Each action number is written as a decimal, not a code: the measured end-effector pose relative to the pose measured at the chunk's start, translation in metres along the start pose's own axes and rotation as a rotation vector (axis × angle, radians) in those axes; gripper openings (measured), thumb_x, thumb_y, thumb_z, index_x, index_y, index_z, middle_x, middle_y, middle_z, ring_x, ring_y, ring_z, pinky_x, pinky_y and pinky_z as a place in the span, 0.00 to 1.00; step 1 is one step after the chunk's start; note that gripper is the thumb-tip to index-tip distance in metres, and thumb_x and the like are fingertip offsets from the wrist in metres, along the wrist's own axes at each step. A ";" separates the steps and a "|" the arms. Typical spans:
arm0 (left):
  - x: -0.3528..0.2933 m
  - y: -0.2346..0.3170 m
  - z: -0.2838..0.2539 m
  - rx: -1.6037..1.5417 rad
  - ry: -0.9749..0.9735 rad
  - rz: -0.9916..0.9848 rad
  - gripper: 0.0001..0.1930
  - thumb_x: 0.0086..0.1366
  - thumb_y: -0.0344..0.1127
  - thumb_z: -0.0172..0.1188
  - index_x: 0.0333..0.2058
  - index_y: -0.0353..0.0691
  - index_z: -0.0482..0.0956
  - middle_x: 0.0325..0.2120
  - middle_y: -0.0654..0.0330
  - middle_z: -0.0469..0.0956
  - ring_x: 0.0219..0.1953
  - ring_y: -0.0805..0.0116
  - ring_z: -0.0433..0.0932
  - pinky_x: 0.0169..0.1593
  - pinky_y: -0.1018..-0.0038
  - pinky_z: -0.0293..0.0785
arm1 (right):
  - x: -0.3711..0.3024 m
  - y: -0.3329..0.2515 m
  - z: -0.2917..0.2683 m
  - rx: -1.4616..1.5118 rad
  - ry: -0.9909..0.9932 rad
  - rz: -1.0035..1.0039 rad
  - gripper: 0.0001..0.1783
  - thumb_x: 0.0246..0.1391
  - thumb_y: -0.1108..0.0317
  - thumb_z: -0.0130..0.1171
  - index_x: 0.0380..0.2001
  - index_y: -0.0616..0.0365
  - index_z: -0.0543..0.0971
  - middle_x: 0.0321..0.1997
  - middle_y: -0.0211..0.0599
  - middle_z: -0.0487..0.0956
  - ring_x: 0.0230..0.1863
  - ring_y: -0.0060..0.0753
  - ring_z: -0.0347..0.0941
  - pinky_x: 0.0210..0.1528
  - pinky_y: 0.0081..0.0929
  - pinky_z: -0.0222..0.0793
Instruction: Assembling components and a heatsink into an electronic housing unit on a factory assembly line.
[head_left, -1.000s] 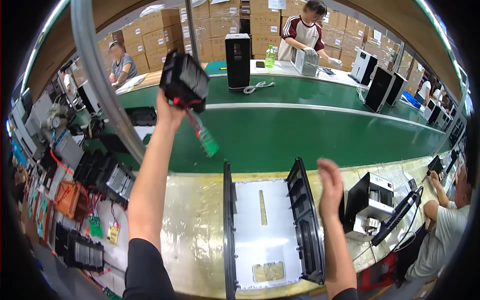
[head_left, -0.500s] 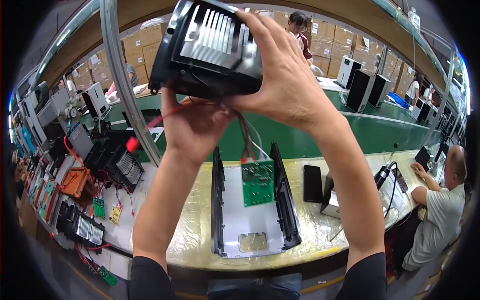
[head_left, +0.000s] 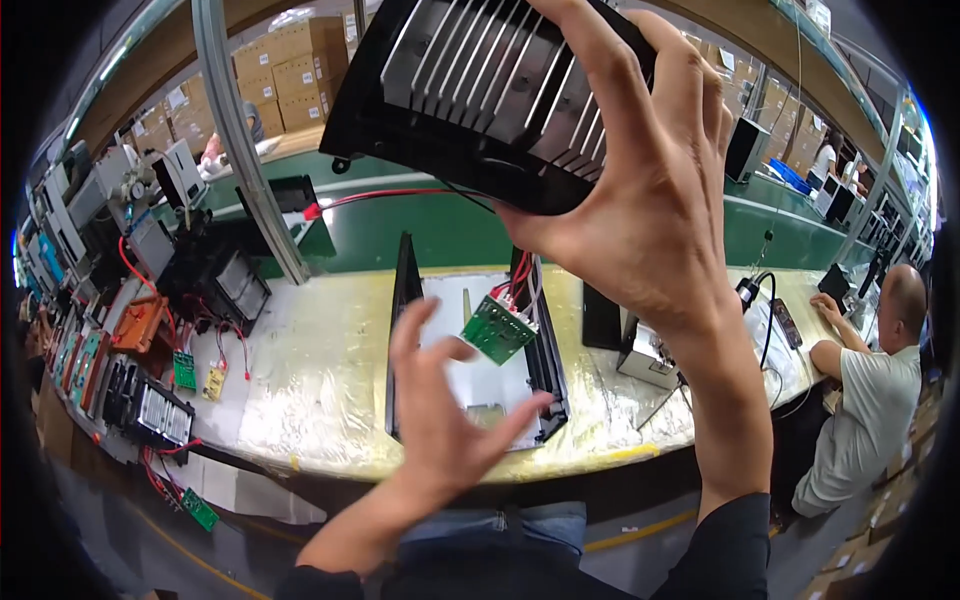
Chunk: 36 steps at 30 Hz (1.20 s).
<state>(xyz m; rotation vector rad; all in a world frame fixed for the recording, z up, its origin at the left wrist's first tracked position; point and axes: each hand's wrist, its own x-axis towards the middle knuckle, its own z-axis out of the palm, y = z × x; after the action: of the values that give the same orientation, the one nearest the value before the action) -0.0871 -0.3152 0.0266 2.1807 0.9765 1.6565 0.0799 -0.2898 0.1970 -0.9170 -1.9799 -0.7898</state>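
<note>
My right hand [head_left: 650,190] is closed around a black module with a silver finned heat sink [head_left: 500,85], holding it tilted high above the bench. A red cable [head_left: 400,194] with a red plug trails from the module toward the left. Below it a green circuit board [head_left: 499,329] dangles on red and white wires. Just under the board, my left hand [head_left: 445,410] is open, fingers apart and holding nothing. Behind that hand lies an open housing [head_left: 553,385] with black side walls and a white floor, partly hidden by the hand and board.
On the left bench sit another black finned module [head_left: 235,285], an orange fixture [head_left: 140,325] and small boards. A black phone-like slab [head_left: 602,318] lies right of the housing, near a white box [head_left: 648,360]. A metal post [head_left: 240,150] rises at left. A co-worker [head_left: 870,400] sits at right.
My left hand has let go of the module and dropped down beside the hanging board. The right hand has kept hold, and the module now looks larger and closer. The board swung and turned.
</note>
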 end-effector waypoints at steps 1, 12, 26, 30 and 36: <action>-0.009 0.008 0.010 0.213 0.013 0.088 0.31 0.48 0.30 0.78 0.47 0.36 0.67 0.61 0.45 0.61 0.58 0.53 0.68 0.59 0.59 0.68 | 0.000 -0.002 0.000 0.000 0.001 -0.018 0.57 0.29 0.56 0.76 0.67 0.49 0.63 0.65 0.51 0.64 0.68 0.57 0.58 0.69 0.48 0.55; -0.071 -0.018 -0.020 -0.009 -0.114 0.021 0.27 0.49 0.28 0.77 0.47 0.31 0.76 0.53 0.41 0.76 0.55 0.42 0.76 0.58 0.55 0.73 | -0.048 -0.006 -0.028 0.003 -0.233 0.092 0.53 0.20 0.66 0.75 0.62 0.39 0.74 0.60 0.50 0.69 0.65 0.56 0.63 0.65 0.48 0.58; -0.069 -0.038 -0.016 -0.018 -0.602 -0.307 0.19 0.49 0.24 0.72 0.42 0.31 0.84 0.52 0.47 0.79 0.55 0.47 0.76 0.58 0.61 0.72 | -0.085 -0.043 0.086 -0.081 -0.642 -0.020 0.43 0.26 0.68 0.72 0.56 0.46 0.75 0.50 0.53 0.72 0.53 0.50 0.67 0.52 0.48 0.60; -0.067 -0.036 -0.016 -0.034 -0.605 -0.294 0.18 0.50 0.26 0.71 0.42 0.31 0.83 0.50 0.46 0.79 0.55 0.45 0.75 0.57 0.60 0.72 | -0.092 -0.033 0.107 -0.010 -0.766 0.006 0.47 0.23 0.62 0.75 0.57 0.45 0.75 0.49 0.50 0.73 0.54 0.52 0.69 0.52 0.47 0.62; -0.066 -0.026 -0.011 -0.011 -0.649 -0.326 0.19 0.48 0.27 0.73 0.41 0.32 0.84 0.50 0.48 0.80 0.54 0.47 0.75 0.57 0.60 0.72 | -0.112 -0.009 0.077 0.200 -0.499 0.129 0.44 0.34 0.61 0.76 0.60 0.47 0.73 0.62 0.47 0.72 0.64 0.51 0.66 0.65 0.51 0.60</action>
<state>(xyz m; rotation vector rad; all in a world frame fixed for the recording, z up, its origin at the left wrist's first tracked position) -0.1158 -0.3395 -0.0340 2.1723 1.0311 0.7291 0.0884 -0.2704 0.0622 -1.1890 -2.3415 -0.2948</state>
